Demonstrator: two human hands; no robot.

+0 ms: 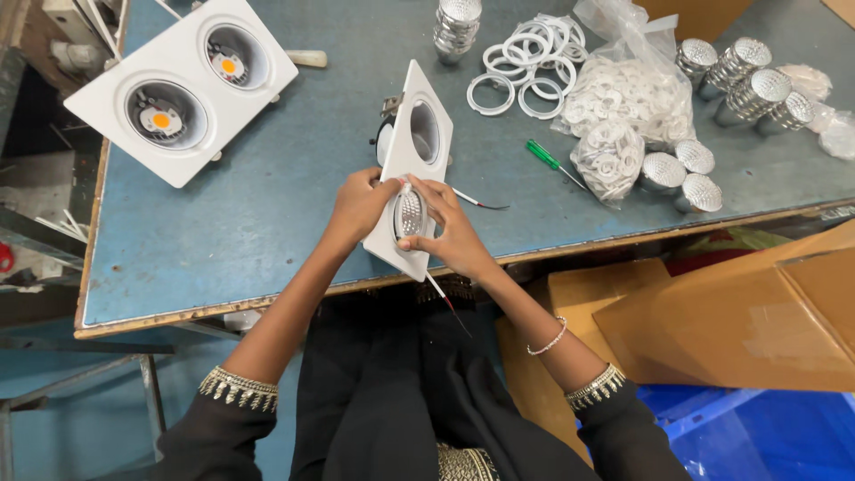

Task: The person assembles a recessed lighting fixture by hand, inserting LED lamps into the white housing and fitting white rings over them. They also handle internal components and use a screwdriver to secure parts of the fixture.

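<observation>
white metal is seen at the far left: a finished twin downlight fitting (183, 87) lies on the blue worktable (267, 205), both round openings showing orange led chips. nearer the table's front edge, a second white twin downlight frame (411, 142) is held tilted on its edge. its left side is gripped by the left hand (361, 207), closed around the rim. a silver reflector cup (409, 214) is pressed into the lower opening by the right hand (450, 233), fingers curled on it. further right, loose white rings (525, 67), a green screwdriver (545, 158), bags of rings (623, 98) and more silver reflectors (744, 80) are laid.
</observation>
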